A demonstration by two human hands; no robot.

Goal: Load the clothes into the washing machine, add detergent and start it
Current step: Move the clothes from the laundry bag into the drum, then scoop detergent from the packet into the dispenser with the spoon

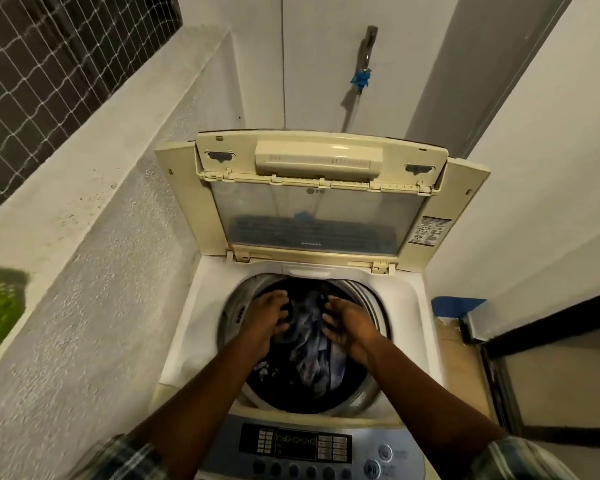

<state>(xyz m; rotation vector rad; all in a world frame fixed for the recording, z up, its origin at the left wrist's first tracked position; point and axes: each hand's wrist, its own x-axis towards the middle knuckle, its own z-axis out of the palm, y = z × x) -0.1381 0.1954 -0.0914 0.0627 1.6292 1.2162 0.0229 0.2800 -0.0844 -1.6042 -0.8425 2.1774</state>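
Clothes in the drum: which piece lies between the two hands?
The crumpled pale blue-grey garment; it lies between the left hand and right hand, while the other clothes are nearly black.

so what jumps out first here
Two bare arms come first: the left hand and right hand reach into the drum at centre, over a heap of bluish clothes. Behind them the cream lid stands raised, and the control panel sits at the bottom edge.

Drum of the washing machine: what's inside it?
Inside the drum lies a heap of blue and dark clothes, and the left hand and right hand reach in over it. The heap covers the drum's bottom, so anything below cannot be seen.
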